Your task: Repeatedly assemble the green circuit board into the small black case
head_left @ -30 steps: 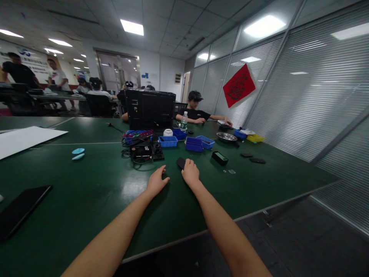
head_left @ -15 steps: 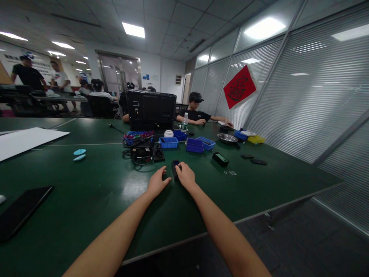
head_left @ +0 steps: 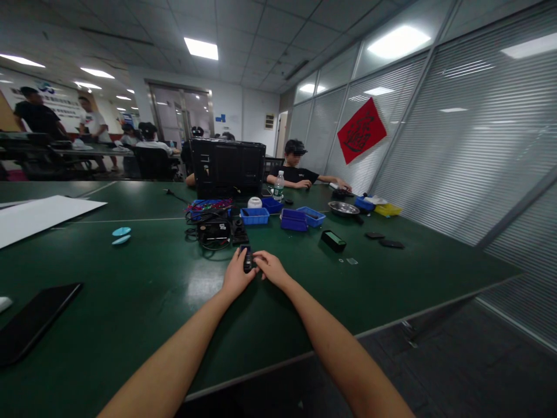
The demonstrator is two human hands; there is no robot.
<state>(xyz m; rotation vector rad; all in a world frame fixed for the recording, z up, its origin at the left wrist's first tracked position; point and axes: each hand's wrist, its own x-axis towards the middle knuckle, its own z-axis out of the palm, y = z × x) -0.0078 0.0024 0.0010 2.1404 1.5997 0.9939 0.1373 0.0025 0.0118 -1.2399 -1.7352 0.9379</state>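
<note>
A small black box-shaped item [head_left: 247, 259] stands on the green table [head_left: 174, 325], in front of the tangle of black cables. My left hand [head_left: 235, 274] is closed on its left side, thumb at the near end. Just to the right of the item is my right hand [head_left: 272, 270], its fingers pointing at it and a little apart. The right palm holds nothing visible. Whether the right fingertips touch the item is too small to tell.
Blue bins [head_left: 255, 216], a metal bowl [head_left: 343, 209], a black box with a green top [head_left: 333, 240] and a bottle [head_left: 279, 184] stand farther back. A black monitor [head_left: 230, 167] is behind them. Across the table sits a person [head_left: 296, 168].
The black item has moved left, from under my right hand to my left hand. My left hand has closed on it, and my right hand has come off it and shifted slightly left.
</note>
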